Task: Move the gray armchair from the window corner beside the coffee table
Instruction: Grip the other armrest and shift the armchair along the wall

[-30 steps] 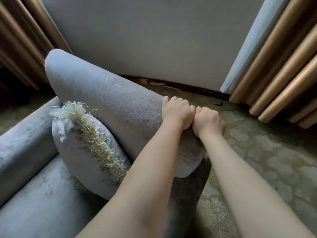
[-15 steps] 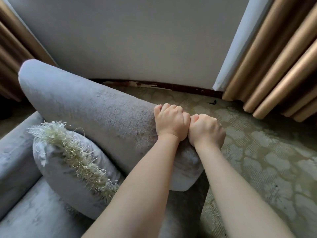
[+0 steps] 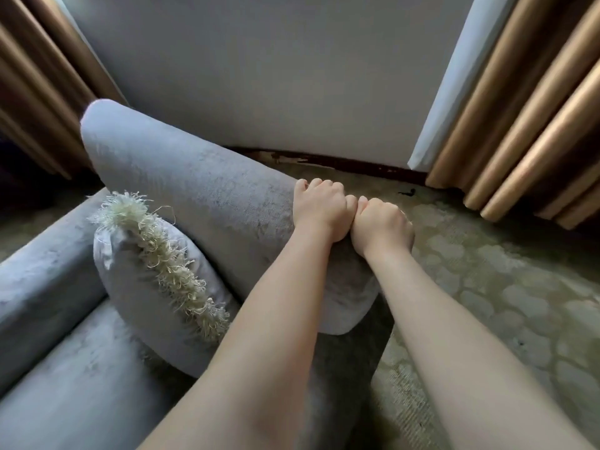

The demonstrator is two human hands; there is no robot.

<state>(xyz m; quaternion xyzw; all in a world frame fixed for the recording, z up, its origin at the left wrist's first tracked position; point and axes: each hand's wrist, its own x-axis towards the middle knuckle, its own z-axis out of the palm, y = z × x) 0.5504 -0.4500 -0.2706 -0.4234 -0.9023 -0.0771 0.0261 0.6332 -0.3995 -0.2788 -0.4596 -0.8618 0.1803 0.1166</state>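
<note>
The gray armchair (image 3: 201, 196) fills the left and middle of the head view, its padded backrest running diagonally from upper left to lower centre. My left hand (image 3: 319, 207) grips the top edge of the backrest near its right end, fingers curled over the far side. My right hand (image 3: 381, 224) grips the same edge right beside it, knuckles touching the left hand. A gray cushion (image 3: 136, 274) with a cream fringe leans on the seat against the backrest. The coffee table is out of sight.
A pale wall (image 3: 276, 76) stands close behind the chair, with a dark skirting strip at its foot. Tan curtains hang at the left (image 3: 39, 86) and at the right (image 3: 519, 118). Patterned greenish carpet (image 3: 487, 287) spreads to the right of the chair.
The chair and wall shifted right in view compared with half a second ago, back near their placing a second ago. Both hands keep the same grip on the backrest.
</note>
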